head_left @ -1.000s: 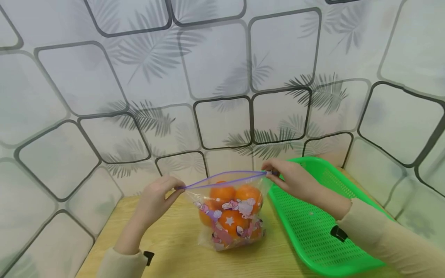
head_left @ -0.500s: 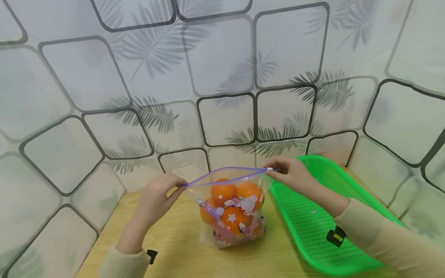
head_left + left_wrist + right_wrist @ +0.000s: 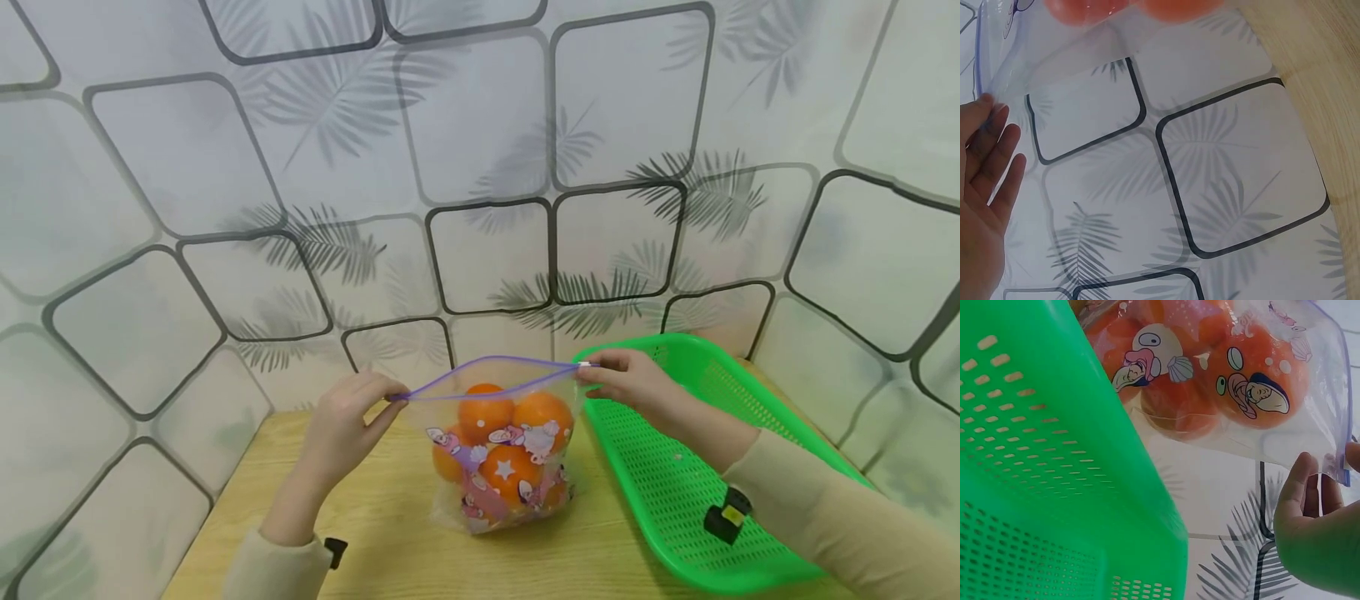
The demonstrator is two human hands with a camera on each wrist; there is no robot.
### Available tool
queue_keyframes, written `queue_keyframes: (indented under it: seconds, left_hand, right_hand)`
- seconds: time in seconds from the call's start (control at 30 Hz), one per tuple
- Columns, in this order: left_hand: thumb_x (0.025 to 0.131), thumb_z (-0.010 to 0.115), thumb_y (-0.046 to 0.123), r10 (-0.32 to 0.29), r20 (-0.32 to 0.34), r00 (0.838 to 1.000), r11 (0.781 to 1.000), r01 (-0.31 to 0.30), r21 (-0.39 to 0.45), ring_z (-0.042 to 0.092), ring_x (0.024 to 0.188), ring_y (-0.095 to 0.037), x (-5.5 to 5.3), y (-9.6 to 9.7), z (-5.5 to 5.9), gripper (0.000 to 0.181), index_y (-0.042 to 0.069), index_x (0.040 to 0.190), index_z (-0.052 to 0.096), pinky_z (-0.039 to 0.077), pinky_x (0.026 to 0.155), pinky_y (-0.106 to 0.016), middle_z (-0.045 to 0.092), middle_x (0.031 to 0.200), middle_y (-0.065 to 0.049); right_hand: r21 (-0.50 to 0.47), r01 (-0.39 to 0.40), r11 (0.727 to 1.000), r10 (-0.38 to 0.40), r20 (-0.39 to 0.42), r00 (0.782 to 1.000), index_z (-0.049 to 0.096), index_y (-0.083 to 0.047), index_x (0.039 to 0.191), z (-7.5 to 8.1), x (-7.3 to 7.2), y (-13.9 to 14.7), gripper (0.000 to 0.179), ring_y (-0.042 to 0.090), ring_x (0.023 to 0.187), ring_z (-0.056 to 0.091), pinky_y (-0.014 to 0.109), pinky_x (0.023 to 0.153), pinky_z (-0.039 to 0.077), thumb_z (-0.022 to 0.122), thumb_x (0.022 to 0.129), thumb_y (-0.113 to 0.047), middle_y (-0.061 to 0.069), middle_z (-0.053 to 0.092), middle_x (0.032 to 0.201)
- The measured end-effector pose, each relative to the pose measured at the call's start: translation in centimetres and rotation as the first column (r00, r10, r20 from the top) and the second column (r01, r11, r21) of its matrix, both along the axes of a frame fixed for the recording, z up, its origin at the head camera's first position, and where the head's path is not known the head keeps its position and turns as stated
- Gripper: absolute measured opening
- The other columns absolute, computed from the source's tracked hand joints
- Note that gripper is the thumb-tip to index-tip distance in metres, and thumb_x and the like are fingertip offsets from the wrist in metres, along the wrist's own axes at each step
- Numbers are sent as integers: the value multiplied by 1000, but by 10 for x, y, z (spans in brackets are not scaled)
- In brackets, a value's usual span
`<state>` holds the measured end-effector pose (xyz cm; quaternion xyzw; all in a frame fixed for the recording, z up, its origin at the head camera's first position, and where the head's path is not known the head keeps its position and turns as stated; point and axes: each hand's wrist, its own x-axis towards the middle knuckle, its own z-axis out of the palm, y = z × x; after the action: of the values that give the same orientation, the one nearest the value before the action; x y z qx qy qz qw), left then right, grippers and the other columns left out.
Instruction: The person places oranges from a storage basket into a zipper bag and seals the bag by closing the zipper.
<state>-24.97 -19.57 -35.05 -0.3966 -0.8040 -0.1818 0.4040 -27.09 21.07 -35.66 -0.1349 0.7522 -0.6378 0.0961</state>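
Observation:
A clear zipper bag [image 3: 536,487] printed with cartoon figures stands on the table, its purple-edged mouth gaping in the middle. Several oranges [image 3: 486,414] fill it. At the mouth's left end, my left hand [image 3: 348,421] pinches the corner between thumb and fingers; the left wrist view shows the same left hand [image 3: 988,162] at the bag's edge. My right hand [image 3: 641,387] pinches the opposite corner, right at a small white slider [image 3: 584,365]. In the right wrist view, the thumb and fingers of the right hand [image 3: 1316,519] meet at that corner.
A green plastic basket [image 3: 637,508] with perforated walls stands close to the bag's right, under my right forearm. The wooden table [image 3: 360,533] backs onto patterned wall covering [image 3: 480,125], which also rises at left and right.
The bag's mouth bows open somewhat wider than before. My right fingers have shifted their grip at the corner, uncovering the white slider. The bag stays in place while the head view shifts slightly.

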Motion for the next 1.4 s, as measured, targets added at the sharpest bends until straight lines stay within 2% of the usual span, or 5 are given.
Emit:
queue_keyframes:
  seconds: [0.17,0.6,0.9,1.2,1.4]
  left_hand:
    - [74,88,-8,-7,-17,1000,1000,7,3,74,80,-17,0,1,0,29,8,96,77,61,72,-36,78,90,-1]
    - [76,86,-7,-33,-36,999,999,33,1,72,78,-16,2,3,1,28,8,97,77,59,71,-35,77,89,-1]
    - [88,77,7,-40,8,999,999,40,-2,71,79,-17,5,2,0,7,9,95,75,59,72,-37,76,87,-1]
    - [99,70,19,3,49,999,999,-1,-38,68,81,-15,8,7,5,9,11,98,75,57,73,-37,74,88,1]
    - [93,75,24,91,-13,996,990,-92,-107,70,82,-21,5,26,21,16,11,102,74,58,75,-43,74,89,-1]
  right_hand:
    - [-81,-8,997,13,58,998,68,-8,113,-3,3,2,13,5,98,66,26,93,60,61,107,-16,-10,69,100]
    - [-150,82,985,-49,212,976,73,-12,111,2,10,-2,15,5,91,68,25,93,61,60,109,-20,-10,71,94]
    - [-274,43,961,46,309,950,77,-19,97,-2,10,-3,29,5,83,72,21,85,61,53,110,-11,-7,75,88]
    - [-266,75,961,25,354,935,76,-19,93,-2,10,-3,30,4,80,71,21,81,61,53,111,-13,-7,74,85]
    - [-282,68,957,41,365,930,76,-18,93,-4,9,-1,30,5,81,70,21,82,61,53,111,-14,-6,74,86]
